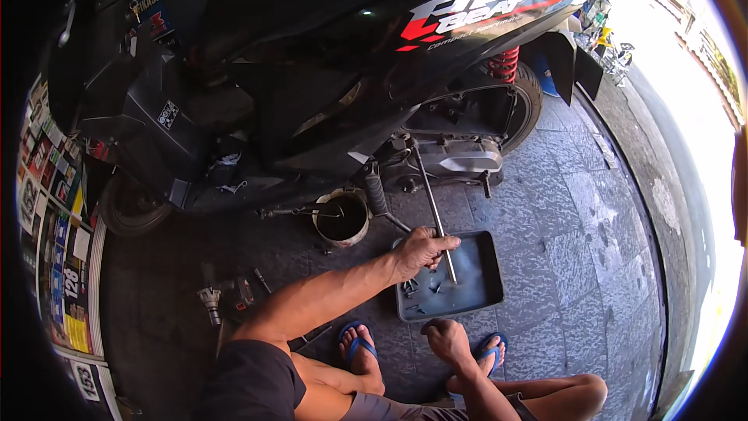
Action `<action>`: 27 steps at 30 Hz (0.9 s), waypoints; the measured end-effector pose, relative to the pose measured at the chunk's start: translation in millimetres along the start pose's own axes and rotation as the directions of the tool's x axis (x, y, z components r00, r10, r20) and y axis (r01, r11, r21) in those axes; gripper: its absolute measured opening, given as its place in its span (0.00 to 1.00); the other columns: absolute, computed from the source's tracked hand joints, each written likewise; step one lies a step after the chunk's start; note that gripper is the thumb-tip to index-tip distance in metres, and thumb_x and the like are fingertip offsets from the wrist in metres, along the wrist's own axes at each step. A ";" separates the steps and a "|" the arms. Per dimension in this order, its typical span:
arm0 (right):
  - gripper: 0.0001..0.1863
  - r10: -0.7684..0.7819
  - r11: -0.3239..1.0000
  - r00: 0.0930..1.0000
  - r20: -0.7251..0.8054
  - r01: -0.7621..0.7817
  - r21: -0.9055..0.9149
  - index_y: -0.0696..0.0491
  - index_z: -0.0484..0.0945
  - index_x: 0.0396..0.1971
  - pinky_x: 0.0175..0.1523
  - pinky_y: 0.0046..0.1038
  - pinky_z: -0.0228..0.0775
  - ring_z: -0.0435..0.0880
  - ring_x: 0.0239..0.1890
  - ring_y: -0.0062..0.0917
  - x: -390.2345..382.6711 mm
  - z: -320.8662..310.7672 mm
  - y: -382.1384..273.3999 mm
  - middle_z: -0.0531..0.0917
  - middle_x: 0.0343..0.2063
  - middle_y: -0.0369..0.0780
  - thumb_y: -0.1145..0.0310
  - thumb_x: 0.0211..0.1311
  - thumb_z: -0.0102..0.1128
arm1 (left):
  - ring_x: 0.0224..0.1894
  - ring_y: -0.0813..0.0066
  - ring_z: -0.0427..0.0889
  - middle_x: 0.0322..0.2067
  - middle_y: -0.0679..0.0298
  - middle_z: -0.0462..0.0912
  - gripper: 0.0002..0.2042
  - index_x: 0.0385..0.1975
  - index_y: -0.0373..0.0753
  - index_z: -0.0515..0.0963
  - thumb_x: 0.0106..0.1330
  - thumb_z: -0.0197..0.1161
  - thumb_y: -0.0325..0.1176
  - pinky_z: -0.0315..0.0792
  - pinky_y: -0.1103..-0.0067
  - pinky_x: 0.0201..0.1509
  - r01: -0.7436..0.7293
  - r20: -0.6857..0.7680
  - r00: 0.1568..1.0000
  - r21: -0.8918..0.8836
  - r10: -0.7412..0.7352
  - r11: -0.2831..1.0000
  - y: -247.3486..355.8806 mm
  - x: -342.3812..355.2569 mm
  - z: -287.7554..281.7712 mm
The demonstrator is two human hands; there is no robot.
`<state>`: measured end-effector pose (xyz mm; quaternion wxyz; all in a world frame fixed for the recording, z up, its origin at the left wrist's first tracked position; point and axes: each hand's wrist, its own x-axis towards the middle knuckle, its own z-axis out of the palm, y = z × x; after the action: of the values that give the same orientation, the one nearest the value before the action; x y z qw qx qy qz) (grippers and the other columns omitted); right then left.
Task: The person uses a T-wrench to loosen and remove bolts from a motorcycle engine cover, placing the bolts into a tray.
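Observation:
My left hand (425,252) is closed around a long steel wrench bar (431,191), near its lower part. The bar's upper end meets the bare engine case (460,160) of a black scooter (312,70); the exact contact there is too small to tell. Its lower end hangs over a shallow dark tray (500,281) with several small bolts (411,287) in it. Just in front of the tray, my right hand (449,341) is curled into a fist. A dark patch shows at its thumb side, and whatever it may hold is hidden.
A dirty tub (343,238) with dark contents stands under the scooter, beside the kickstand (375,191). Metal tools (210,300) lie on the floor at left. My feet in blue flip-flops (360,343) flank the work spot. A sticker-covered display (66,265) lines the left side.

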<state>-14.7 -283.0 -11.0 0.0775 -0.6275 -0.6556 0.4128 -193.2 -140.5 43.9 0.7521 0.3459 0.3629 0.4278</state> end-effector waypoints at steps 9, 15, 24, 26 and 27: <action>0.15 -0.126 0.987 0.986 0.112 0.113 0.111 0.53 0.85 0.39 0.53 0.39 0.75 0.85 0.44 0.45 -14.7 6.8 -12.2 0.86 0.38 0.49 0.64 0.58 0.53 | 0.17 0.89 0.66 0.19 0.75 0.71 0.12 0.28 0.39 0.78 0.62 0.70 0.40 0.62 0.86 0.19 0.036 0.003 0.999 -0.019 -0.036 0.999 4.7 3.9 4.4; 0.16 -0.137 0.986 0.983 0.122 0.123 0.116 0.53 0.84 0.42 0.53 0.40 0.75 0.84 0.45 0.46 -16.5 3.1 -17.8 0.86 0.38 0.50 0.64 0.58 0.53 | 0.17 0.89 0.66 0.18 0.76 0.69 0.13 0.29 0.40 0.78 0.61 0.70 0.43 0.61 0.86 0.21 0.046 0.000 0.999 -0.004 -0.046 0.999 7.0 3.9 0.5; 0.15 -0.118 0.989 0.988 0.098 0.108 0.100 0.53 0.83 0.43 0.53 0.40 0.75 0.85 0.44 0.46 -21.0 -1.8 -23.9 0.86 0.39 0.50 0.65 0.59 0.54 | 0.16 0.89 0.65 0.15 0.77 0.67 0.13 0.26 0.40 0.79 0.62 0.69 0.43 0.61 0.86 0.21 0.025 -0.003 1.000 0.007 -0.025 1.000 7.9 7.3 -1.3; 0.15 -0.119 0.989 0.989 0.086 0.110 0.101 0.53 0.83 0.42 0.52 0.40 0.75 0.85 0.44 0.46 -22.4 -4.0 -26.0 0.86 0.38 0.50 0.64 0.59 0.54 | 0.16 0.89 0.65 0.14 0.77 0.67 0.14 0.26 0.39 0.79 0.62 0.69 0.43 0.61 0.86 0.21 0.018 0.003 1.000 0.010 -0.018 1.000 9.0 7.3 -2.7; 0.15 -0.117 0.989 0.990 0.084 0.108 0.104 0.53 0.83 0.42 0.52 0.40 0.75 0.85 0.44 0.46 -23.3 -5.9 -28.8 0.86 0.38 0.50 0.64 0.59 0.54 | 0.15 0.88 0.65 0.13 0.76 0.67 0.13 0.26 0.38 0.79 0.64 0.67 0.41 0.62 0.85 0.22 0.029 -0.005 1.000 -0.007 -0.029 1.000 10.2 6.7 -3.4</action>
<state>-28.2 -297.4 20.9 0.1020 -0.5657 -0.6715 0.4676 -197.6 -129.7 49.0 0.7585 0.3368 0.3683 0.4190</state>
